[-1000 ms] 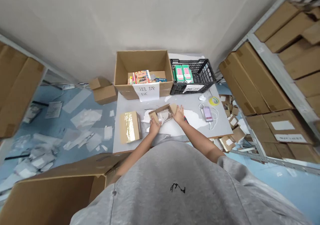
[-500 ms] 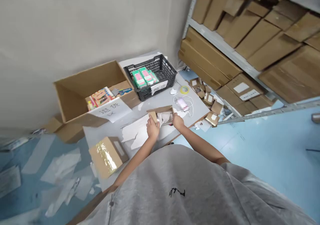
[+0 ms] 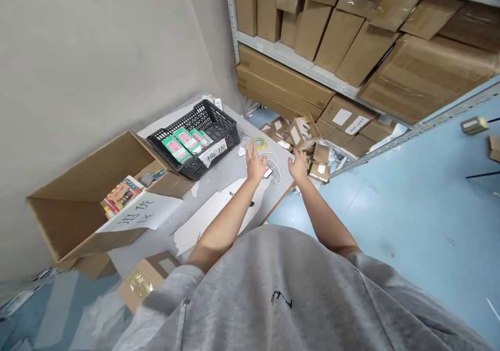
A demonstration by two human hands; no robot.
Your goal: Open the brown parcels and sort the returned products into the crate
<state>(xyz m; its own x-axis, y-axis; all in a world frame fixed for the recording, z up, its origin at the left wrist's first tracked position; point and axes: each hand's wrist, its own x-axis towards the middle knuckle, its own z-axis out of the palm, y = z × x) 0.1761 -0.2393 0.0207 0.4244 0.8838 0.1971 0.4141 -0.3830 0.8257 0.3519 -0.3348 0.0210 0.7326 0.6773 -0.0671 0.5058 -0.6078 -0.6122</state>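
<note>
My left hand (image 3: 255,166) is over the table with its fingers spread and nothing in it. Under and beside it lie a small device (image 3: 267,172) with a white cord (image 3: 277,164), partly covered by the hand. My right hand (image 3: 298,165) reaches past the table's right edge, fingers apart and empty. Just beyond it an opened cardboard box (image 3: 300,133) with a white label appears over the heap of boxes; whether it touches them I cannot tell. A roll of yellow tape (image 3: 259,143) lies on the table ahead of my left hand.
A black crate (image 3: 191,137) holds several green-and-pink packs. Left of it stands a large open carton (image 3: 70,231) with books inside. White paper (image 3: 214,215) covers part of the table, and a taped box (image 3: 142,280) sits at its near left. Shelves of cartons (image 3: 344,44) rise at the right.
Both hands have let go of the small cardboard box and moved forward and right. The box has gone from the table to above the heap. The camera has turned right.
</note>
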